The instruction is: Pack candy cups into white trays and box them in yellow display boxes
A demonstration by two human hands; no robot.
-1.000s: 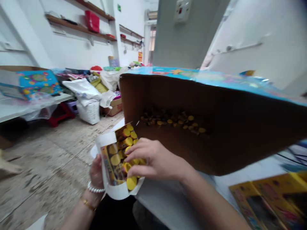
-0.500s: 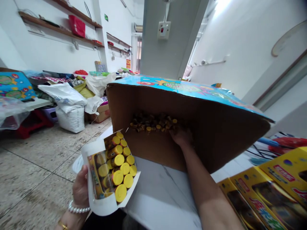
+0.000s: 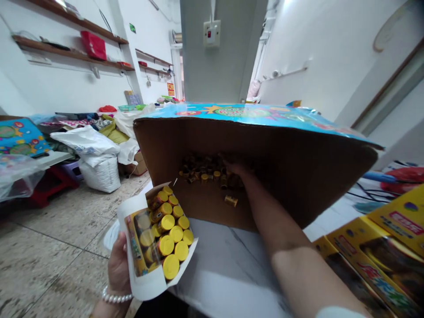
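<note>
Left hand [image 3: 118, 265]: grips the open box [image 3: 145, 282] of yellow-capped jars [image 3: 170, 266], load seemingly unchanged.
Right hand [image 3: 233, 167]: now deeper inside the carton [image 3: 318, 176]; grip too dark to tell.
Loose jar [image 3: 231, 201]: newly apart on carton floor, unboxed.

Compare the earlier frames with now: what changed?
The right hand moved from the small open box forward into the carton, among the loose tubs; too dark to tell if it grips one. One tub now lies apart, nearer the carton's opening. Unchanged: the left hand holds the small open box.
</note>
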